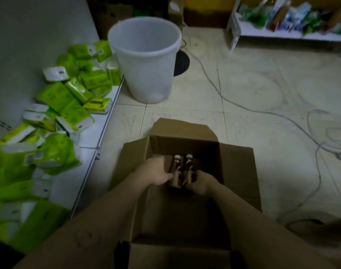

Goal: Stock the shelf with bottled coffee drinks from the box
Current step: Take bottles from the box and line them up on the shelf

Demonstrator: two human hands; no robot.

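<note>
Here, both bare hands reach into the open cardboard box (pixel 237 171), which stands on the tiled floor (pixel 262 90) with its flaps folded outward. Two brown coffee bottles sit side by side, touching, in the middle of the box. Their long axes run away from the person, white caps pointing toward the box's far wall and bases toward the wrists. Whether they stand fully upright or lean cannot be told from this angle.

The left hand (pixel 156 172) grips the left bottle (pixel 177 171) from its left side, thumb against the lower body, fingers curled round it. The right hand (pixel 201 183) holds the right bottle (pixel 189 168) near its base, its fingers wrapped round it and mostly hidden.

A white plastic bucket (pixel 146 61) stands beyond the box. To the left, green tissue packs (pixel 69 98) lie heaped on a low white shelf (pixel 100 129). Grey cables (pixel 272 113) trail over the floor at the right.
</note>
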